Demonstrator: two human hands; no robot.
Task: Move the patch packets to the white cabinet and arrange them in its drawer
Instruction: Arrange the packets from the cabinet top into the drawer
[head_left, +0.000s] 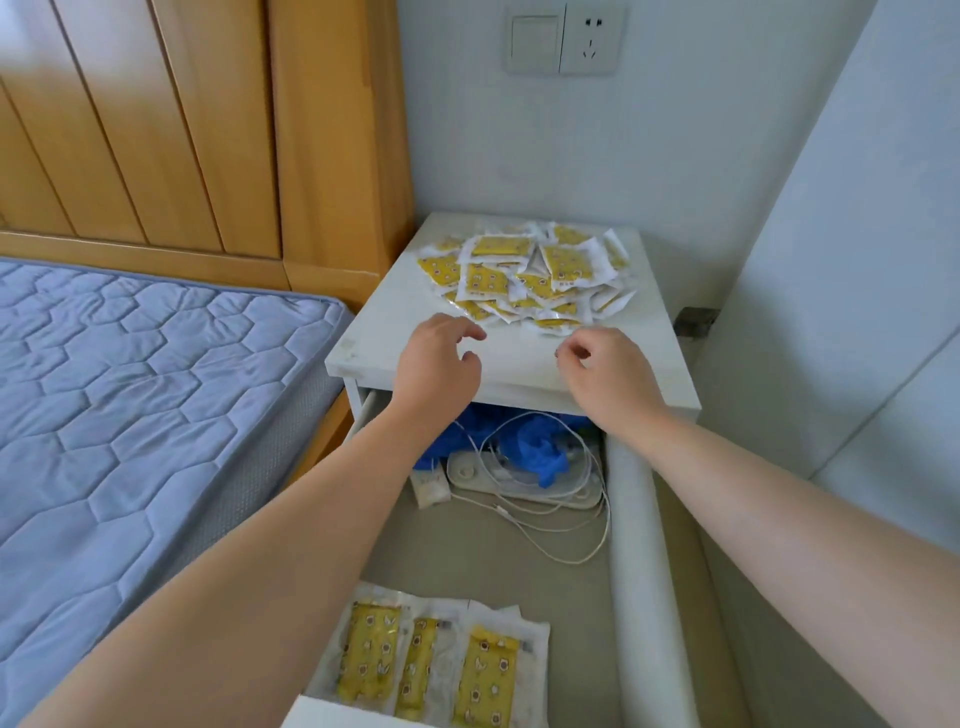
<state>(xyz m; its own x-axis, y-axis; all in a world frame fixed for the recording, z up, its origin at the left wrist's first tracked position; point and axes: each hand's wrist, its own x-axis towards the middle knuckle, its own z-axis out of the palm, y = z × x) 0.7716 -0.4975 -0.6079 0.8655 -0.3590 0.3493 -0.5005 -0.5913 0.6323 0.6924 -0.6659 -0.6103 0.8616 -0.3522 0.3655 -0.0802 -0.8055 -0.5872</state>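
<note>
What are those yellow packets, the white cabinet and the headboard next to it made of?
The patch packets look like thin plastic film: glossy and crinkled, with sealed white edges, possibly paper-backed. The white cabinet seems to be painted or laminated board: smooth, matte and square-edged. The headboard looks like varnished wood, with warm grain and a soft sheen.

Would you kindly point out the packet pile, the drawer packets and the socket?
packet pile (524, 273): head view, a yellow packet mid-pile.
drawer packets (485, 675): head view, yellow panel of the rightmost one.
socket (590, 40): head view, middle of its faceplate.
</note>
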